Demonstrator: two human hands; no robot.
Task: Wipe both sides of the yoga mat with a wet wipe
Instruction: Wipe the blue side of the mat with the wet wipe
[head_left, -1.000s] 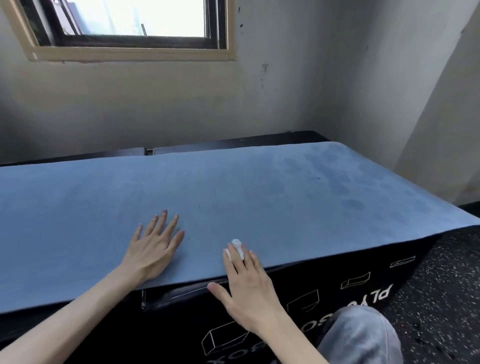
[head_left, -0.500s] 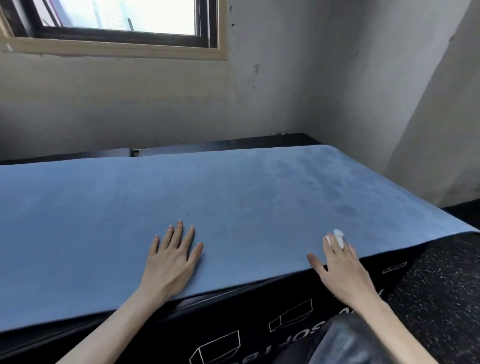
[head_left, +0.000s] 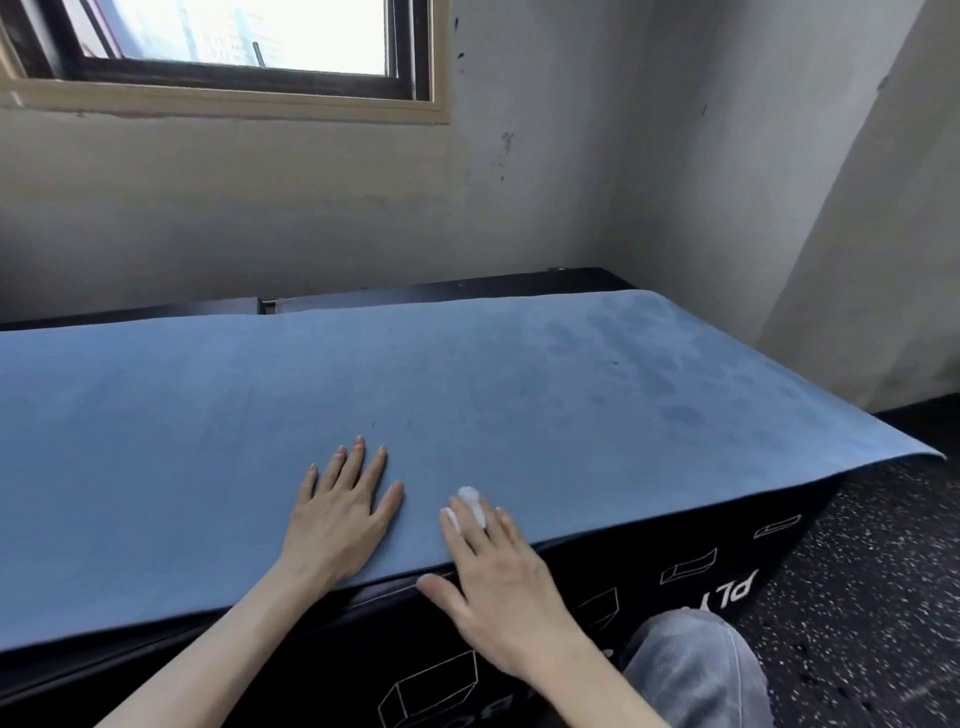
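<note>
Right hand (head_left: 498, 577) presses a small white wet wipe (head_left: 471, 506) under straight fingers on the long blue foam yoga mat (head_left: 208, 441); left hand (head_left: 340, 514) lies flat; damp patches mark the top, underside seemingly unwiped.

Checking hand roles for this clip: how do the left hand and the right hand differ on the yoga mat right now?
The left hand lies flat and bare on the yoga mat, fingers spread; the right hand has a white wet wipe under its fingers. The left hand sits wholly on the mat, while the right hand overhangs the near edge, its thumb off the mat against the black box. Both are palm down with straight fingers.
</note>
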